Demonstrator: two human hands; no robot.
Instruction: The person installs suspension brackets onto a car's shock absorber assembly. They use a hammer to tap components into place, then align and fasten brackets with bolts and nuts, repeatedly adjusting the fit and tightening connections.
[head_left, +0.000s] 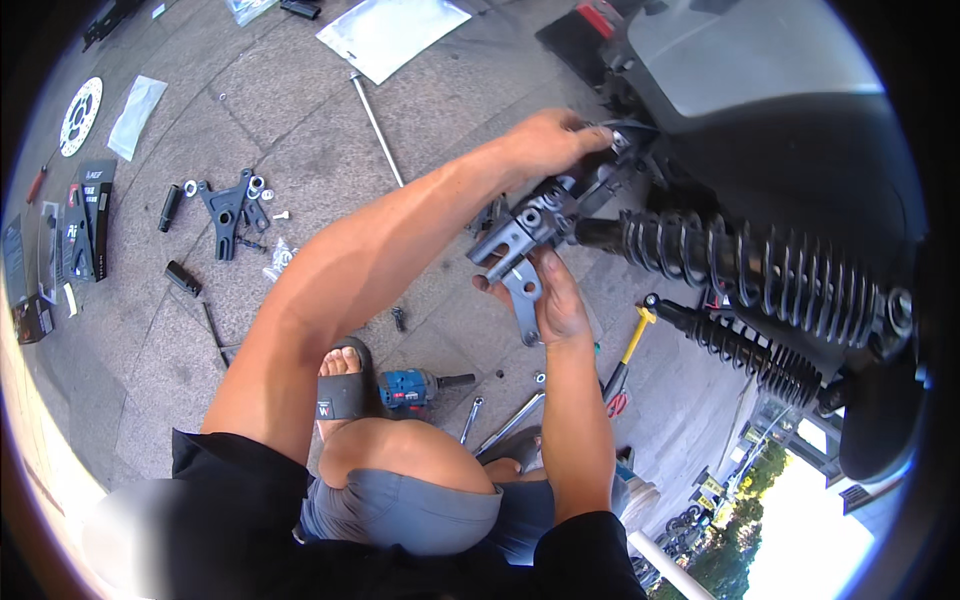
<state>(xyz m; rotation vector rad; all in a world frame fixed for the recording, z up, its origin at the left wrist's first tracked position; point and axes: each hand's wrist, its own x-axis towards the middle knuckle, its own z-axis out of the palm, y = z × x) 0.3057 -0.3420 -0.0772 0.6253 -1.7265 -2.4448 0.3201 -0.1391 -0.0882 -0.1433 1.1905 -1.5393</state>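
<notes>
Grey bracket with holes hung, in the head view, below the slotted metal arm, near the middle of the picture and to the left of the upper coil-spring shock absorber. I could not tell whether a bolt already joined the bracket to the metal arm. For good handling, in my judgement, the bracket needed steady support from below, its flat face kept square to the arm, and the fingertips away from the gap where the two metals met. Sideways force seemed better avoided, because the plate could turn.

The right hand grasped this bracket from below and from its right side, with the palm turned up and some fingers passing behind the plate. Its forearm rose almost straight from the lower edge. The left hand lay higher, at the far end of the metal arm, with its back facing up. Its forearm crossed the view diagonally. Most of its fingers were hidden, so I could not tell whether it clasped the metal or only rested on it. On the ground, a blue power tool lay beside the sandal.
</notes>
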